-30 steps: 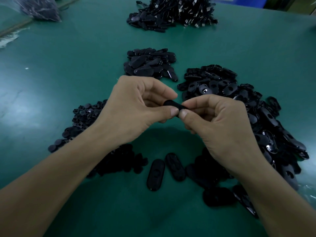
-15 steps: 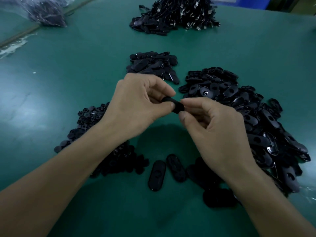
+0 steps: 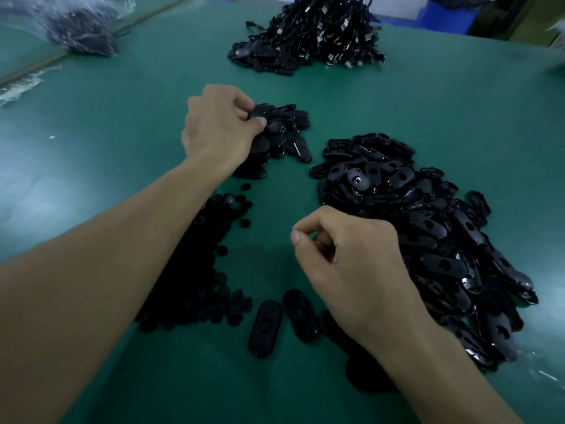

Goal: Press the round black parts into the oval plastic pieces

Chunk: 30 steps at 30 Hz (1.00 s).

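My left hand reaches forward to a small heap of black oval plastic pieces and pinches one oval piece between thumb and fingers, right on top of that heap. Nearer to me, my right hand hovers over the green table with its fingers curled and the thumb against the index finger; nothing shows in it. A pile of small round black parts lies under my left forearm. A large heap of oval pieces spreads out on the right.
Two single oval pieces lie side by side near the front. A heap of black cables with metal plugs sits at the back. A clear plastic bag of dark parts is at the far left of the green table.
My hands have parted. The left hand carried the oval piece forward to the small heap. The right hand let go of it and dropped back towards me.
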Motion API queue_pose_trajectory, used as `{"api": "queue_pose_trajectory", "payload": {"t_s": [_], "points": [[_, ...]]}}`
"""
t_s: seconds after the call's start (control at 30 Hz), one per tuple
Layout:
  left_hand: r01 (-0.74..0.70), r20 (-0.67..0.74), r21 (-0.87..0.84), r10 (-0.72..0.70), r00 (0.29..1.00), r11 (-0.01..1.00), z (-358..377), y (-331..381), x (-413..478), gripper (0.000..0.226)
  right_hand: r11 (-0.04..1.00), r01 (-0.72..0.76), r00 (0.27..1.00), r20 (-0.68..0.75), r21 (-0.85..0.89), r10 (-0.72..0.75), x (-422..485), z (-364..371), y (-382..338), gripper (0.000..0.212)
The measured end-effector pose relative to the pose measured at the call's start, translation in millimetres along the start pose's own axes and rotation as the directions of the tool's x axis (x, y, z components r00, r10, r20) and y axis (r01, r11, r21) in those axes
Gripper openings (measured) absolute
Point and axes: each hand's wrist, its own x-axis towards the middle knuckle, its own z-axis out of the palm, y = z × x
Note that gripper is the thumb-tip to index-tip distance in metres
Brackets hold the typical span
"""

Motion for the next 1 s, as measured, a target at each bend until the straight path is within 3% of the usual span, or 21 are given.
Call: {"api": "queue_pose_trajectory", "payload": {"t_s": [0.07,0.17,0.3,0.53,0.67,0.77,1.0], "points": [[-0.014,0.011,0.112,0.013,1.0,0.994,1,1,1,0.028,1.0,0.002,1.0,0.009,0.001,-0.002,0,0,0,0.011],[-0.16,0.028,0.258,0.158,0.987,0.953,3,6,-8,0.031,1.0,0.009,1.0,0.018,0.004,-0.009,0,-1,-1,0.011],[-0.354,0.22,0.161,0.317,0.923,0.921,11,27,-36,0.019,1.0,0.019,1.0,0.017,-0.003,-0.019,0,0,-1,0.01],[-0.273,0.436,0.151,0.184,0.881,0.95,32,45,-61,0.04,1.0,0.012,1.0,0.009,-0.006,-0.012,1,0,0,0.009],[-0.224,0.479,0.1,0.15,0.865,0.969,35,45,-57,0.027,1.0,0.013,1.0,0.01,-0.008,-0.013,1,1,1,0.009],[-0.238,0.484,0.108,0.158,0.861,0.965,35,46,-58,0.016,1.0,0.011,1.0,0.007,-0.007,-0.011,1,1,1,0.008],[-0.331,0.36,0.194,0.247,0.9,0.923,27,44,-62,0.025,1.0,0.015,1.0,-0.012,-0.01,-0.016,0,2,3,0.011]]}}
